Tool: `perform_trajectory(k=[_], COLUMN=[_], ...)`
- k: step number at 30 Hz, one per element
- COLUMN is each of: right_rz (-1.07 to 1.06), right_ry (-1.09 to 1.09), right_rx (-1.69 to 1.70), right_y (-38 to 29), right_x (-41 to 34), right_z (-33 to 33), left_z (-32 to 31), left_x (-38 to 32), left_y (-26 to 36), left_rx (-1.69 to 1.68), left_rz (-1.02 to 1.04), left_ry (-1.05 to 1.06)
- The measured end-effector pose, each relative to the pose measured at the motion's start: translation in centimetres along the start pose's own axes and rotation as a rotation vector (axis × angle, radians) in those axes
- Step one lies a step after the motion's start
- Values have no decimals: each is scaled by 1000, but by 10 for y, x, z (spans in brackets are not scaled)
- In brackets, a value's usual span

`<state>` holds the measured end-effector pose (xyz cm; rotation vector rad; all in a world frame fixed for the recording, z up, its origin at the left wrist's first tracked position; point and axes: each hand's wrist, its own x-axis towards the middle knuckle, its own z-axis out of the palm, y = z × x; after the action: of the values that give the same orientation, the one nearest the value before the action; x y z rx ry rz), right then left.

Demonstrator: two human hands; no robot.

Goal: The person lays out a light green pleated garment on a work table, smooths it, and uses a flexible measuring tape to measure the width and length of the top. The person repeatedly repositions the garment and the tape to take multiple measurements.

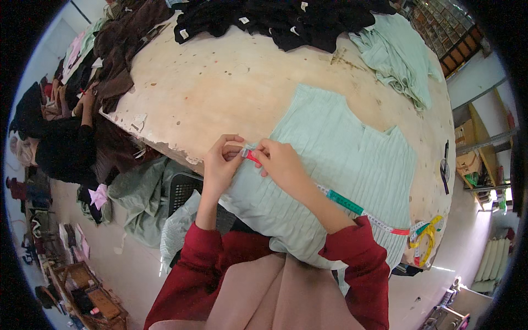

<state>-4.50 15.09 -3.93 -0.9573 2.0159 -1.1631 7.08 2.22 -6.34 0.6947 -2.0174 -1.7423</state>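
A pale mint-green pleated garment lies over the table's near edge, its neckline turned to the upper right. At the garment's left edge, my left hand pinches the end of a multicoloured measuring tape between thumb and fingers. My right hand holds the tape's red section just beside it, over the fabric. From under my right forearm the tape runs across the garment to the right, where its yellow part lies coiled on the table. Whether the left fingertips also grip fabric cannot be told.
Black garments lie along the far edge of the wooden table, with another mint garment at upper right. Small scissors lie near the right edge. A person works at the left. A black plastic crate stands below the table's edge.
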Motion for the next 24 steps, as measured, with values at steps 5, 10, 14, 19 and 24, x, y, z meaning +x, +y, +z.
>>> perform_trajectory(k=[5, 10, 14, 19, 24], right_rz=[60, 76, 60, 28, 265], right_ry=[106, 142, 121, 87, 86], right_rx=[105, 128, 163, -106, 58], right_y=[12, 7, 3, 13, 62], right_x=[0, 0, 0, -33, -151], right_z=[6, 14, 11, -24, -138], left_z=[10, -7, -2, 3, 1], left_x=[-4, -4, 6, 7, 15], left_y=[5, 7, 10, -1, -6], left_rx=[8, -33, -13, 175, 238], left_rz=[-23, 3, -53, -1, -7], left_ry=[74, -87, -48, 82, 63])
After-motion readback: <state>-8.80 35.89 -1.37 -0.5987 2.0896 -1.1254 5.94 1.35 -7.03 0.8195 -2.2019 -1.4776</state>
